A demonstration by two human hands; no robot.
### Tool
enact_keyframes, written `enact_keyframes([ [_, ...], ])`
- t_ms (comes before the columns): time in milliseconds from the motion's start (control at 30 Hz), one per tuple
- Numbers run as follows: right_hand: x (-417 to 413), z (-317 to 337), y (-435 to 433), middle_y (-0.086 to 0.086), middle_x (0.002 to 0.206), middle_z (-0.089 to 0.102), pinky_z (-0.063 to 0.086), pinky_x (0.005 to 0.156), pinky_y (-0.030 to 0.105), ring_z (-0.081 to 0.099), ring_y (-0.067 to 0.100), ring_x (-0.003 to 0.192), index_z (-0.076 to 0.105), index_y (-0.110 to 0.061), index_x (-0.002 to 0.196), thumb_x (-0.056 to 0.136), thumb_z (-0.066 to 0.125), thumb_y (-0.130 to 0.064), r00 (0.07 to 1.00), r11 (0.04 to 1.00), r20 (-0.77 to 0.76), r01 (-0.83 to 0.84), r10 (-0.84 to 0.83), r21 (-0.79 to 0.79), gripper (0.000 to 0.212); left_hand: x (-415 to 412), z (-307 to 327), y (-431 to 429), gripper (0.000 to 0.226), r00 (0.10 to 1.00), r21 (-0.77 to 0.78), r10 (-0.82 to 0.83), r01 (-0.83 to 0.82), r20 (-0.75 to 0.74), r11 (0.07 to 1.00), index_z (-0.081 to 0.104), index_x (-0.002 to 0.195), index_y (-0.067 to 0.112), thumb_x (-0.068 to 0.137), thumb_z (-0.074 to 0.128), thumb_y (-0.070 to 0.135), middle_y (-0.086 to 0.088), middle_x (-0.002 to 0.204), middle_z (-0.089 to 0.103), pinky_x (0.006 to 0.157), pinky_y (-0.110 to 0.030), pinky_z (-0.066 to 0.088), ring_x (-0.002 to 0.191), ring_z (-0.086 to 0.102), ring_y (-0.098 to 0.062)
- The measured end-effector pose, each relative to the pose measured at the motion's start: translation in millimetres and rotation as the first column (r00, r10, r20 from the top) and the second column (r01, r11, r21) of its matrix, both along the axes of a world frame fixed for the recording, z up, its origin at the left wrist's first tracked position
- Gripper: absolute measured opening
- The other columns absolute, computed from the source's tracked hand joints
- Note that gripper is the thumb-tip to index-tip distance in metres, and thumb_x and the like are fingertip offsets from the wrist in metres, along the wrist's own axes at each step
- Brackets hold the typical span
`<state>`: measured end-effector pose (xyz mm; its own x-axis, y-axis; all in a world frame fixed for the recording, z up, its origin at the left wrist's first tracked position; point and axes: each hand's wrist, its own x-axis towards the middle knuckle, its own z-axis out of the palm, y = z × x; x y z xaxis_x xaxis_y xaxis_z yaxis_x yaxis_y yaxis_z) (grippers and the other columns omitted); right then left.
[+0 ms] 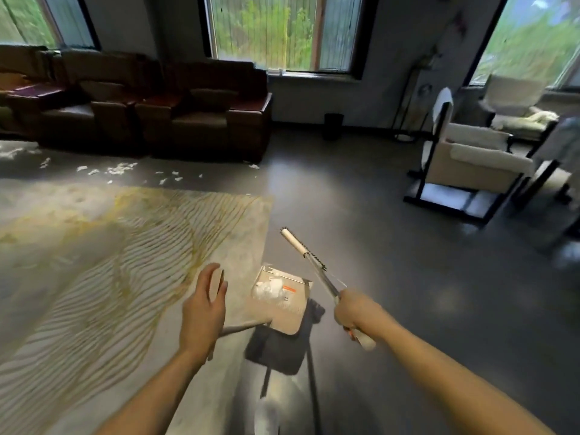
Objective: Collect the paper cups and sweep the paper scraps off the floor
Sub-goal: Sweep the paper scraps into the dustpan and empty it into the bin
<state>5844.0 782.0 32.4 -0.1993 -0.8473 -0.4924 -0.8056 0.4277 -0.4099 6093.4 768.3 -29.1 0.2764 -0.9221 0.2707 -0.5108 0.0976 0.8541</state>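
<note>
My left hand [203,309] curls round the beige top of the long handle of a dustpan [290,315]. The pan hangs low over the rug's right edge with white paper scraps [268,289] lying in it. Its dark shadow falls on the floor below. My right hand [354,313] grips a broom stick [317,266], a thin metal rod with a white end that points up and away to the left. More white paper scraps [120,168] are strewn on the grey floor in front of the sofas. No paper cup shows in view.
A pale rug [94,262] with yellow lines covers the left floor. Brown leather sofas [175,117] line the far wall. A small black bin [333,125] stands under the window. White armchairs with black frames [470,164] stand at the right.
</note>
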Motion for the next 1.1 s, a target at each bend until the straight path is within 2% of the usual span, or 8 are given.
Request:
enact_keyframes([
  [200, -60, 1, -145, 0.003, 0.071, 0.052, 0.034, 0.034, 0.015, 0.048, 0.011, 0.053, 0.051, -0.010, 0.093, 0.094, 0.044, -0.003, 0.985, 0.987, 0.090, 0.154, -0.149, -0.053, 0.010, -66, 1, -176, 0.031, 0.994, 0.014, -0.105, 0.105, 0.015, 0.994, 0.050, 0.129, 0.024, 0.097, 0.049, 0.026, 0.011, 0.110, 0.054, 0.083, -0.028, 0.044, 0.092, 0.052, -0.008],
  [333, -107, 6, -236, 0.004, 0.073, 0.054, 0.037, 0.042, 0.019, 0.051, 0.013, 0.056, 0.053, -0.009, 0.089, 0.092, 0.047, -0.002, 0.969, 0.968, 0.126, 0.227, -0.213, -0.108, 0.010, -110, 17, -286, 0.032, 0.982, 0.028, -0.182, 0.181, 0.041, 0.983, 0.048, 0.130, 0.023, 0.097, 0.049, 0.024, 0.012, 0.112, 0.053, 0.084, -0.027, 0.044, 0.094, 0.052, -0.009],
  [500, -173, -12, -357, 0.006, 0.084, 0.058, 0.044, 0.054, 0.023, 0.056, 0.017, 0.068, 0.056, -0.010, 0.098, 0.094, 0.047, -0.007, 0.953, 0.945, 0.122, 0.295, -0.279, -0.143, 0.011, -166, 16, -420, 0.031, 0.972, 0.030, -0.226, 0.225, 0.056, 0.974, 0.049, 0.127, 0.026, 0.096, 0.052, 0.024, 0.006, 0.102, 0.058, 0.065, -0.019, 0.044, 0.077, 0.056, -0.007],
  [600, -219, -26, -439, 0.006, 0.087, 0.057, 0.039, 0.043, 0.019, 0.054, 0.014, 0.061, 0.058, -0.009, 0.107, 0.093, 0.046, -0.006, 0.948, 0.941, 0.109, 0.313, -0.301, -0.126, 0.018, -207, 10, -505, 0.032, 0.973, 0.029, -0.226, 0.224, 0.048, 0.974, 0.049, 0.125, 0.030, 0.095, 0.054, 0.022, 0.003, 0.099, 0.059, 0.063, -0.025, 0.048, 0.076, 0.057, -0.007],
  [700, -267, -32, -524, 0.010, 0.097, 0.060, 0.043, 0.058, 0.023, 0.059, 0.022, 0.075, 0.059, -0.008, 0.117, 0.091, 0.046, -0.005, 0.948, 0.944, 0.085, 0.315, -0.307, -0.099, 0.029, -252, 6, -586, 0.030, 0.979, 0.024, -0.198, 0.197, 0.044, 0.980, 0.048, 0.120, 0.036, 0.094, 0.056, 0.023, -0.003, 0.092, 0.061, 0.064, -0.036, 0.051, 0.073, 0.058, -0.016],
  [767, -297, -32, -578, 0.012, 0.100, 0.062, 0.048, 0.061, 0.028, 0.062, 0.027, 0.079, 0.059, -0.006, 0.118, 0.087, 0.046, -0.002, 0.946, 0.945, 0.098, 0.318, -0.310, -0.081, 0.034, -282, 11, -636, 0.030, 0.984, 0.002, -0.175, 0.175, 0.033, 0.985, 0.046, 0.114, 0.044, 0.094, 0.056, 0.024, -0.002, 0.087, 0.062, 0.057, -0.031, 0.047, 0.068, 0.057, -0.013],
  [867, -336, -23, -661, 0.013, 0.095, 0.060, 0.051, 0.052, 0.031, 0.059, 0.025, 0.065, 0.058, -0.003, 0.118, 0.084, 0.043, 0.001, 0.946, 0.946, 0.124, 0.311, -0.300, -0.086, 0.038, -318, 24, -709, 0.034, 0.989, -0.029, -0.141, 0.142, 0.037, 0.989, 0.042, 0.105, 0.052, 0.094, 0.056, 0.023, 0.005, 0.078, 0.058, 0.058, -0.023, 0.045, 0.064, 0.055, -0.008],
  [1100, -397, -8, -861, 0.012, 0.091, 0.061, 0.041, 0.039, 0.019, 0.056, 0.018, 0.055, 0.059, -0.006, 0.106, 0.085, 0.045, -0.003, 0.964, 0.967, 0.150, 0.237, -0.222, -0.094, 0.026, -373, 29, -885, 0.026, 0.999, -0.030, -0.046, 0.046, -0.009, 0.998, 0.050, 0.115, 0.035, 0.093, 0.057, 0.022, 0.008, 0.078, 0.057, 0.053, -0.014, 0.039, 0.060, 0.052, -0.008],
])
